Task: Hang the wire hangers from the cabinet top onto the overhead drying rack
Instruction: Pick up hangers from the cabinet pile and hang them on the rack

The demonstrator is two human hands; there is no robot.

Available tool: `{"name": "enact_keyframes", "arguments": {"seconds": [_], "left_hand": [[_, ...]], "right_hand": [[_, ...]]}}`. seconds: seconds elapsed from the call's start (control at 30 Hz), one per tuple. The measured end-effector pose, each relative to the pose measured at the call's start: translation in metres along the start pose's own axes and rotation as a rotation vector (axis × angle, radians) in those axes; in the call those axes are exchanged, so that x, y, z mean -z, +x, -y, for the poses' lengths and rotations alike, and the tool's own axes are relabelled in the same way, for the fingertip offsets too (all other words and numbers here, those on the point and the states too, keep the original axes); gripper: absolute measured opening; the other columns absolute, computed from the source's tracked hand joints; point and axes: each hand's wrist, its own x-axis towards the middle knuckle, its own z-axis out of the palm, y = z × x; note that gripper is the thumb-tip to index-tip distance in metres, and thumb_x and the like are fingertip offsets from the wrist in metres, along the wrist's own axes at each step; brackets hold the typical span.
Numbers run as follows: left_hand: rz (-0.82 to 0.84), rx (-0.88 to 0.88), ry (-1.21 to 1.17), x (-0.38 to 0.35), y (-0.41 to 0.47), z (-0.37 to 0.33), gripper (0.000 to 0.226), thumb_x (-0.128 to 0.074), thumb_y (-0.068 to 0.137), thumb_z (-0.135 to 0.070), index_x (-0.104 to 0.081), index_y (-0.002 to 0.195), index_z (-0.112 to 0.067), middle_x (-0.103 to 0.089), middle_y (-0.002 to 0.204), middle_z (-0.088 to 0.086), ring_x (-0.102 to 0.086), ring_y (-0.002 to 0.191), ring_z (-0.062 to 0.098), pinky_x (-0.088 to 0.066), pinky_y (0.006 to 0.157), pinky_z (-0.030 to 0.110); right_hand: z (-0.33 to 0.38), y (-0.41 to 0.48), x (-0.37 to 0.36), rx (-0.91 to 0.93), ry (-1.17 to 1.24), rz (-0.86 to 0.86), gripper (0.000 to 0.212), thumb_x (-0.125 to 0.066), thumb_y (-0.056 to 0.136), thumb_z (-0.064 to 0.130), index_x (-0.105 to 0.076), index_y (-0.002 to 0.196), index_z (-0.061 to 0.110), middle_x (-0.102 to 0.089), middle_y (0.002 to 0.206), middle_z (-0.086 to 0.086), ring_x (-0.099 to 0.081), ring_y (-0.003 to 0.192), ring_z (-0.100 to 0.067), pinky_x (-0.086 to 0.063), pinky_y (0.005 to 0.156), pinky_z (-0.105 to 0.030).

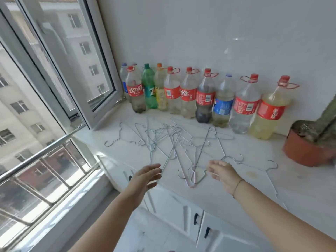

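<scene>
Nearest the lens: two bare forearms reaching forward over the cabinet edge. Left hand (pixel 145 176) palm-down, fingers spread and loose, gripping nothing, hovering at the near left edge of the hanger pile; contact with the closest wire cannot be told. Right hand (pixel 222 172) likewise extended, fingers apart and slightly curled, holding nothing, fingertips just beside a hanger hook; thin dark band (pixel 237 186) around the wrist.

Far left: open window sash (pixel 76 57) swung inward, railing bars (pixel 36 157) below it, apartment blocks outside.

Centre: wire hangers (pixel 171 142) lying flat in a tangled, overlapping heap on the white marble-look cabinet top (pixel 254 179), several hooks pointing toward the near edge. One outlying hanger (pixel 269 171) lies apart to the right of the right hand.

Behind the heap, against the white wall: row of plastic soda bottles (pixel 205 97), upright, left to right. Mostly red labels and red caps, one green bottle (pixel 150 90) near the left end, one blue-labelled bottle (pixel 223 102) right of centre. Contents murky, clear or yellowish.

Far right: terracotta plant pot (pixel 303 150) on the cabinet top, plant cropped by the frame.

Below the counter: white cabinet doors (pixel 181 211) with dark handles.
</scene>
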Motion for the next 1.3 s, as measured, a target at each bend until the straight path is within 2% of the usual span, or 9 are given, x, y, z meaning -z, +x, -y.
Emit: {"name": "enact_keyframes", "arguments": {"seconds": [0.2,0.37,0.53,0.87,0.97,1.03,1.1,1.17,1.3], "left_hand": [[0.087,0.049,0.012,-0.014,0.106,-0.025,0.017,-0.062,0.086,-0.012,-0.067,0.102,-0.016,-0.068,0.092,0.001,-0.061,0.090,0.018,-0.044,0.080,0.028],[0.145,0.130,0.000,-0.017,0.174,-0.037,0.022,-0.065,0.084,-0.013,-0.066,0.105,-0.016,-0.067,0.092,-0.001,-0.061,0.087,0.014,-0.045,0.076,0.024],[0.159,0.199,0.009,-0.015,0.226,-0.040,0.024,-0.068,0.081,-0.017,-0.067,0.105,-0.017,-0.068,0.092,-0.001,-0.063,0.087,0.014,-0.045,0.079,0.026],[0.100,0.293,-0.047,-0.006,0.278,-0.036,0.031,-0.070,0.074,-0.019,-0.067,0.105,-0.017,-0.068,0.096,-0.001,-0.063,0.088,0.015,-0.045,0.076,0.026],[0.078,0.308,-0.056,-0.003,0.287,-0.033,0.039,-0.071,0.066,-0.024,-0.067,0.104,-0.017,-0.069,0.097,-0.001,-0.063,0.089,0.015,-0.045,0.075,0.026],[0.078,0.310,-0.064,-0.005,0.292,-0.031,0.039,-0.071,0.066,-0.024,-0.067,0.104,-0.017,-0.069,0.098,0.000,-0.063,0.090,0.016,-0.045,0.075,0.026],[0.083,0.305,-0.074,-0.007,0.295,-0.029,0.032,-0.071,0.073,-0.020,-0.067,0.104,-0.016,-0.068,0.098,0.001,-0.063,0.091,0.017,-0.045,0.077,0.027],[0.086,0.300,-0.083,-0.010,0.297,-0.027,0.026,-0.068,0.080,-0.016,-0.066,0.106,-0.015,-0.068,0.098,0.001,-0.063,0.091,0.017,-0.046,0.078,0.028],[0.094,0.294,-0.089,-0.014,0.300,-0.030,0.022,-0.063,0.085,-0.014,-0.066,0.107,-0.014,-0.068,0.096,0.000,-0.063,0.090,0.017,-0.046,0.079,0.028]], "right_hand": [[0.025,0.093,-0.009,0.004,-0.085,-0.084,0.021,-0.057,0.089,0.013,-0.060,0.110,0.010,-0.055,0.084,-0.006,-0.049,0.072,-0.010,-0.034,0.062,-0.022],[0.057,0.164,-0.033,0.059,-0.314,-0.069,0.030,-0.052,0.089,0.000,-0.058,0.118,-0.006,-0.060,0.108,-0.014,-0.053,0.090,-0.012,-0.037,0.067,-0.009],[0.068,0.225,-0.053,0.066,-0.496,-0.027,0.028,-0.059,0.086,0.003,-0.061,0.113,-0.006,-0.061,0.122,-0.023,-0.058,0.108,-0.026,-0.041,0.093,-0.027],[0.061,0.304,-0.073,-0.082,-0.773,0.035,0.041,-0.062,0.084,0.025,-0.058,0.120,0.005,-0.060,0.125,-0.009,-0.055,0.115,-0.024,-0.040,0.097,-0.027],[0.058,0.315,-0.073,-0.113,-0.786,0.042,0.032,-0.062,0.083,0.029,-0.064,0.106,0.007,-0.064,0.110,-0.010,-0.059,0.108,-0.027,-0.043,0.093,-0.029],[0.057,0.319,-0.073,-0.131,-0.788,0.065,0.022,-0.060,0.084,0.031,-0.065,0.079,0.010,-0.063,0.086,-0.011,-0.062,0.090,-0.029,-0.043,0.078,-0.027],[0.060,0.319,-0.073,-0.148,-0.779,0.073,0.031,-0.057,0.084,0.031,-0.055,0.060,0.013,-0.059,0.071,-0.008,-0.055,0.072,-0.025,-0.038,0.068,-0.026],[0.065,0.319,-0.071,-0.158,-0.746,0.079,0.031,-0.056,0.085,0.031,-0.055,0.058,0.014,-0.060,0.070,-0.008,-0.051,0.068,-0.022,-0.038,0.067,-0.026],[0.096,0.312,-0.065,-0.128,-0.668,0.087,0.030,-0.053,0.088,0.029,-0.068,0.078,0.006,-0.069,0.080,-0.010,-0.055,0.064,-0.015,-0.045,0.064,-0.022]]}}
